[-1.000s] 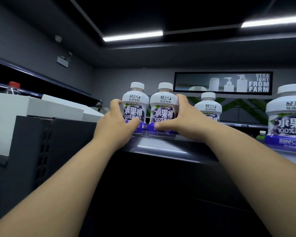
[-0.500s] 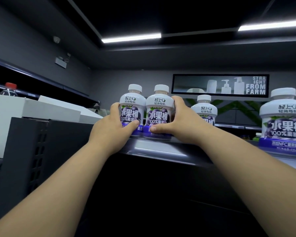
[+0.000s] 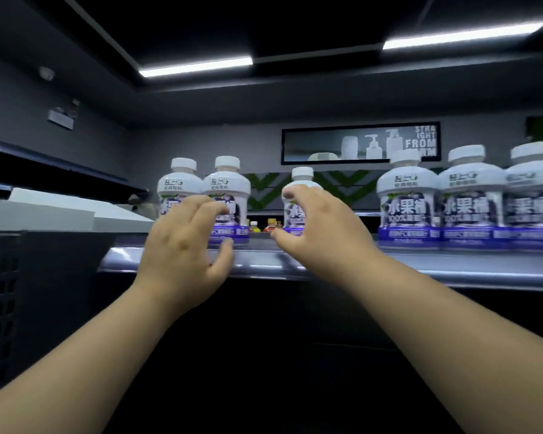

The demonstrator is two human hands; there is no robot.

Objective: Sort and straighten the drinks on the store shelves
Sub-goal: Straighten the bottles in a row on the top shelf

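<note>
My left hand (image 3: pixel 182 252) is up in front of the two juice bottles (image 3: pixel 229 186) at the left end of the top shelf (image 3: pixel 420 270). Its fingers are spread and loosely bent across their purple labels and the thumb is low, near the shelf lip. It grips nothing that I can see, and the blur hides whether the fingertips touch the labels. The two bottles stand upright, touching side by side, a little back from the front edge.

My right hand (image 3: pixel 320 233) is opened wide in a claw in front of the lone juice bottle (image 3: pixel 301 180). The fingers are at its shoulder and the thumb is down by its base. I cannot tell whether it has contact. This bottle stands farther back than the pair.

Between the pair and the lone bottle is an open gap, and small coloured bottles (image 3: pixel 264 225) on a far shelf show through it. To the right of the lone bottle there is another stretch of bare shelf. Past that, a row of three juice bottles (image 3: pixel 470 202) stands shoulder to shoulder close to the front edge.

At the left, the shelf ends near a dark perforated side panel (image 3: pixel 29 292), so there is little room on that side. The front lip runs the width of the view as a pale band, with dark space under it where both forearms come up. A framed sign (image 3: pixel 361 142) hangs on the back wall above the bottles.
</note>
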